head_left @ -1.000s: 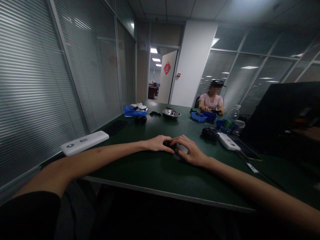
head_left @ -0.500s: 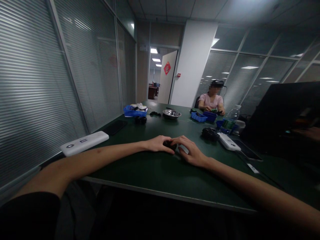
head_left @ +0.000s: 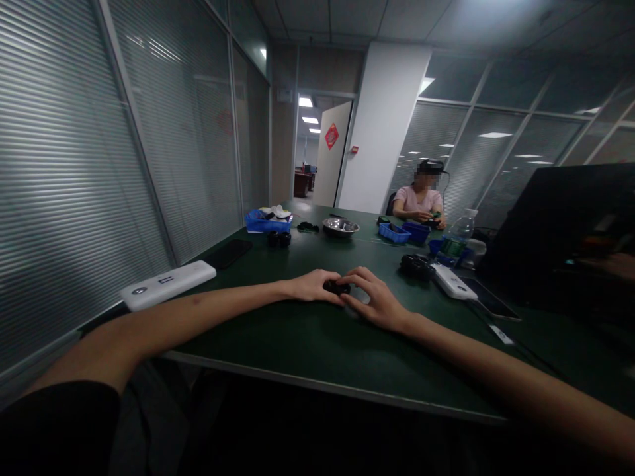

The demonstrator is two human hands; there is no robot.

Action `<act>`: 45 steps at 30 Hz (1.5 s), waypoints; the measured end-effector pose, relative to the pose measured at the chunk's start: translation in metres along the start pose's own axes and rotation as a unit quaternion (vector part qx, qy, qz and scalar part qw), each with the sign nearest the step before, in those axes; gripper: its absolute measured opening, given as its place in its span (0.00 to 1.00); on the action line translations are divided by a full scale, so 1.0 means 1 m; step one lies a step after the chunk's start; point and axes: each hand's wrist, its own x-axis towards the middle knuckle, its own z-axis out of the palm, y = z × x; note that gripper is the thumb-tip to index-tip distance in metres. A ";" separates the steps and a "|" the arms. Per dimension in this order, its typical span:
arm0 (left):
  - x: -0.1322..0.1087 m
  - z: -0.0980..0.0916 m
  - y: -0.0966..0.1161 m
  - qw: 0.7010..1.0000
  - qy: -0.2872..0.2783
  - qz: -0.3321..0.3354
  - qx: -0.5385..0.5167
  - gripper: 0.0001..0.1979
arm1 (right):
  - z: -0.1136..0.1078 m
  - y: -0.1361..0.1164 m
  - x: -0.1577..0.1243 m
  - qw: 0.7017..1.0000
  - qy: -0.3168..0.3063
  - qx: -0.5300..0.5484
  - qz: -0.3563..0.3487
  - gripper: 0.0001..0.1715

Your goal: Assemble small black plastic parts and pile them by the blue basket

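A small black object (head_left: 336, 287), its exact kind too dark to make out, is at the middle of the green table (head_left: 288, 337). My left hand (head_left: 313, 285) is closed around its left side, the thumb along the near edge. From the right, my right hand (head_left: 373, 299) reaches it with thumb and index finger curved in a pinch, the tips at its right end. Part of the object is hidden by my fingers.
At the back stand a steel bowl (head_left: 340, 228), a filled blue basket (head_left: 268, 221) and more blue trays (head_left: 394, 232). On the right are a coiled black cable (head_left: 417, 266), a white power bank (head_left: 454, 282), a bottle (head_left: 457, 238) and a monitor (head_left: 560, 231). A person (head_left: 419, 198) sits across.
My right thumb has moved left and up to the black object, and the right hand's fingers now close round its right end. My left hand has stayed in place.
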 end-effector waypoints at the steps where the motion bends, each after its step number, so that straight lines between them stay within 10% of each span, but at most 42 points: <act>1: 0.000 0.000 0.000 1.000 -0.001 -0.002 0.004 0.25 | 0.000 -0.001 0.000 1.000 -0.002 0.002 -0.003 0.16; 45: -0.001 0.000 0.004 1.000 -0.004 0.004 0.002 0.25 | -0.001 0.002 -0.003 1.000 0.001 -0.013 0.007 0.18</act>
